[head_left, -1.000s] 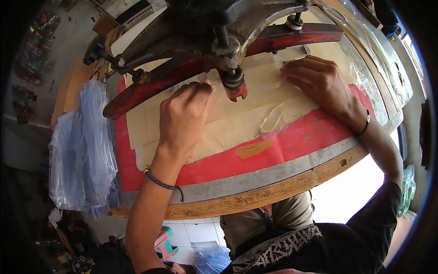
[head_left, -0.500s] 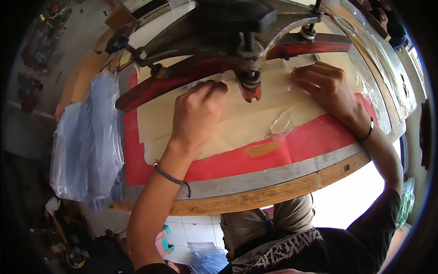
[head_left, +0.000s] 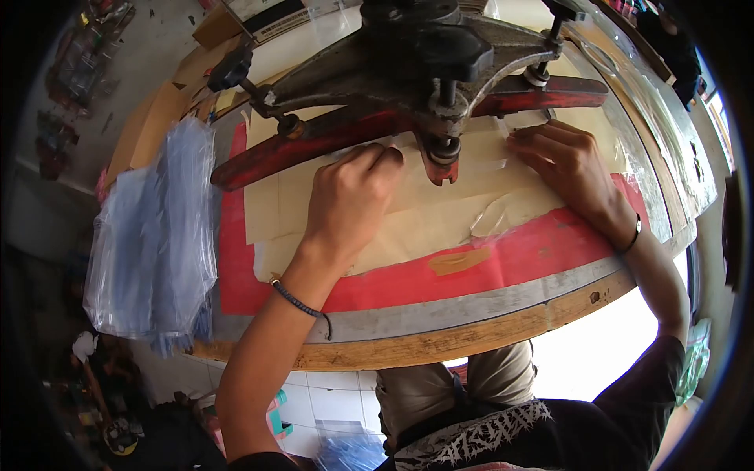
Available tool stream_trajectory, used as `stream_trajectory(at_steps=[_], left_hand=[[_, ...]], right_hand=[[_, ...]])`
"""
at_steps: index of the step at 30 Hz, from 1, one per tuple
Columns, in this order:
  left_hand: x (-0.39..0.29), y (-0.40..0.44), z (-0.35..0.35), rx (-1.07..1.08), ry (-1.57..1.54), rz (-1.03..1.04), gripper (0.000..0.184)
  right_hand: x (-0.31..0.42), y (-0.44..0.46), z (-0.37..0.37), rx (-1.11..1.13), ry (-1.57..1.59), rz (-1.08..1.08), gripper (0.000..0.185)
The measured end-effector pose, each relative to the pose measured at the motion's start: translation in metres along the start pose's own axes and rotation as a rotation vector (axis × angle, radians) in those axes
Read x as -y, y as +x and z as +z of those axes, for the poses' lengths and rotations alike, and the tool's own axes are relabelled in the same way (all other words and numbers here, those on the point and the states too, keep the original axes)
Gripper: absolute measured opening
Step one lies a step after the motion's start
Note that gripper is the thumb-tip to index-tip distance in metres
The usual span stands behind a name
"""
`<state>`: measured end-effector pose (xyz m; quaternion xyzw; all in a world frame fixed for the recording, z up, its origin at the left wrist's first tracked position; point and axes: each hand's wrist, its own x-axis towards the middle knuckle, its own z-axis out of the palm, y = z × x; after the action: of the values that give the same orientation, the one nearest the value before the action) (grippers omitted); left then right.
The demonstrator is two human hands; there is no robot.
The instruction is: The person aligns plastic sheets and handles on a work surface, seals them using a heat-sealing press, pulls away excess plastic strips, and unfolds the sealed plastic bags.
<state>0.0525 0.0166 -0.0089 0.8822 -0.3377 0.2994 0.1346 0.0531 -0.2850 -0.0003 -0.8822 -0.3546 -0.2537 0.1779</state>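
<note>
My left hand (head_left: 355,195) is closed, fingers curled, close to the front of the press's red bar (head_left: 314,141). Whatever its fingertips pinch is hidden by the hand. To the right, my right hand (head_left: 559,161) has thumb and fingers drawn together below the same bar; what lies between them is too small or clear to make out. Both hands are over a beige sheet (head_left: 416,224), which lies on a red sheet (head_left: 550,243). A dark metal press arm (head_left: 353,74) with black knobs stands above the bar. A torn clear film piece (head_left: 491,216) lies on the beige sheet.
A stack of clear bluish plastic bags (head_left: 153,243) hangs over the table's left edge. Behind it stands a cardboard box (head_left: 145,129). The wooden table edge (head_left: 424,349) curves in front of my body. Clear plastic sheets (head_left: 667,133) lie at the right.
The head view has shifted slightly, so the press sits lower in the picture. Both hands stay near the bar with much the same grip.
</note>
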Motion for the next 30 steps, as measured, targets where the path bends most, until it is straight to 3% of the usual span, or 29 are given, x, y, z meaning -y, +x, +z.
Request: stream_trajectory(at_steps=[10, 20, 23, 25, 26, 27, 30], left_hand=[[0.000, 0.004, 0.001, -0.073, -0.048, -0.002, 0.006], [-0.007, -0.001, -0.019, 0.123, -0.028, 0.030, 0.014], [-0.021, -0.003, -0.052, 0.401, -0.145, -0.222, 0.032], [-0.037, -0.033, -0.069, 0.365, -0.183, -0.247, 0.047], [-0.045, -0.051, -0.075, 0.342, -0.200, -0.260, 0.055], [-0.054, -0.070, -0.081, 0.433, -0.211, -0.259, 0.070], [-0.079, -0.108, -0.101, 0.364, -0.050, -0.255, 0.084]], right_hand=[[0.002, 0.003, -0.003, 0.026, 0.006, 0.022, 0.015], [-0.004, -0.006, -0.010, 0.065, -0.020, -0.080, 0.017], [0.006, -0.023, -0.025, 0.158, 0.008, -0.024, 0.023], [0.024, -0.043, -0.031, 0.125, -0.040, -0.055, 0.025], [0.042, -0.060, -0.042, 0.221, 0.094, 0.148, 0.033], [0.055, -0.074, -0.056, 0.236, 0.053, 0.193, 0.040], [0.090, -0.103, -0.089, 0.274, -0.060, 0.287, 0.062]])
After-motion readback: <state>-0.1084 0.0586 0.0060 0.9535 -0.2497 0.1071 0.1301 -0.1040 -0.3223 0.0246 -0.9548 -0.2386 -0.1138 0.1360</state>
